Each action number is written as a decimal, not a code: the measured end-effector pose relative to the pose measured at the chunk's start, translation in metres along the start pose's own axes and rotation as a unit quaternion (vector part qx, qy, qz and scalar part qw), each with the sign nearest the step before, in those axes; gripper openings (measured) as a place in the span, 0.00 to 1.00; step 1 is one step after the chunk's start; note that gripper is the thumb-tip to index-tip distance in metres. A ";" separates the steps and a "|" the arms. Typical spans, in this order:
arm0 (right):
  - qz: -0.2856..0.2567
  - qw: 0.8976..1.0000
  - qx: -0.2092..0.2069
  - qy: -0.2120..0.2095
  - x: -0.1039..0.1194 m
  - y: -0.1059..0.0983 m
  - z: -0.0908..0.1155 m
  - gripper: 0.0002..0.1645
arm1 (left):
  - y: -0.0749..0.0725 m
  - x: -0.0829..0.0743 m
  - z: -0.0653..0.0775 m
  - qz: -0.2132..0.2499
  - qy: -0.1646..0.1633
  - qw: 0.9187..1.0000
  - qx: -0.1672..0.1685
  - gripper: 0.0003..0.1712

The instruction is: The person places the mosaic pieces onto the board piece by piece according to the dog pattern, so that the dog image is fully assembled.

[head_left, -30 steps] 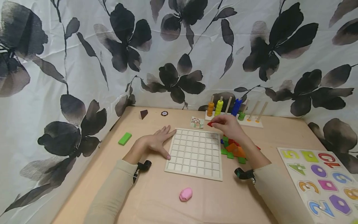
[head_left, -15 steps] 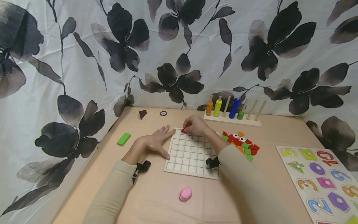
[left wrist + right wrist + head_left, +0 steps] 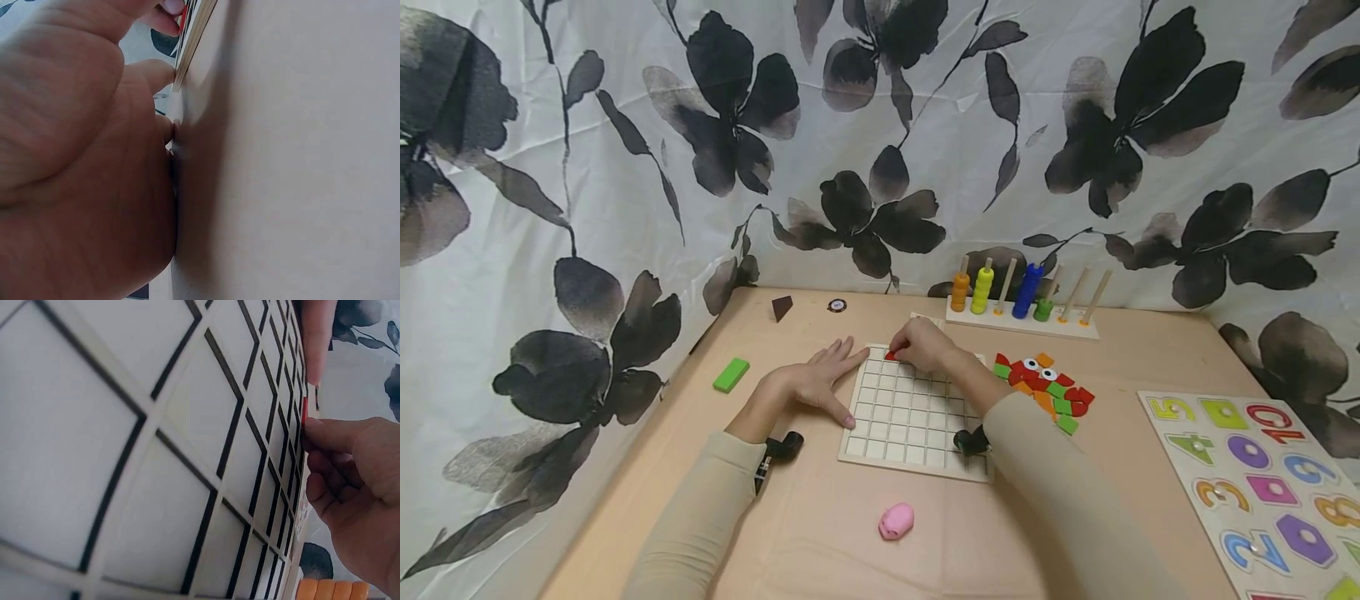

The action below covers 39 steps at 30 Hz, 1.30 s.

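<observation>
A pale grid board (image 3: 895, 433) lies in the middle of the table. At its far left corner my right hand (image 3: 922, 343) pinches a small red tile (image 3: 891, 356) between thumb and finger. The right wrist view shows the tile (image 3: 304, 412) edge-on, right at the grid's surface, its other fingers curled below. My left hand (image 3: 812, 383) lies spread on the table, with thumb and index fingertip against the board's left edge. From the left wrist view, the palm (image 3: 81, 125) is beside the table surface, and a bit of red shows above the board's edge.
Right of the board is a pile of red, green and orange tiles (image 3: 1063, 392) with two eye pieces. Behind stands a peg stacker (image 3: 1086, 330) with coloured rings. A number puzzle (image 3: 1225, 517) lies at right, a pink toy (image 3: 897, 522) in front, a green block (image 3: 732, 375) at left.
My right hand has carried the red tile leftward from behind the tile pile to the board's far left corner, then dipped slightly. The left hand has stayed in place.
</observation>
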State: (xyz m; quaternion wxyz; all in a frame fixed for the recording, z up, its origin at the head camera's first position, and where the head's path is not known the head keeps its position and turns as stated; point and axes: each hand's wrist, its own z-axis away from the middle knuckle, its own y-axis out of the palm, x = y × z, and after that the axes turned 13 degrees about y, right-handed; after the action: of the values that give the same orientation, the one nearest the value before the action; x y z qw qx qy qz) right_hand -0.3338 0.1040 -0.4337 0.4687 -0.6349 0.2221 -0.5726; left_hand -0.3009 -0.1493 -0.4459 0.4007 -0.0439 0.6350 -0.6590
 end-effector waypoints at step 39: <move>-0.053 0.978 -0.103 0.176 -0.187 -0.078 0.126 0.20 | 0.001 0.000 -0.004 0.001 0.007 1.000 -0.004 0.76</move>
State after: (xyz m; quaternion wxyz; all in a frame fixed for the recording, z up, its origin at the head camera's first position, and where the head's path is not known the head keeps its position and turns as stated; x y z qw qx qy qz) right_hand -0.2820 0.3363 -0.4522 0.3232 -0.5801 0.3250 -0.6734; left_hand -0.3028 -0.1461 -0.4473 0.3964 -0.0403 0.6408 -0.6562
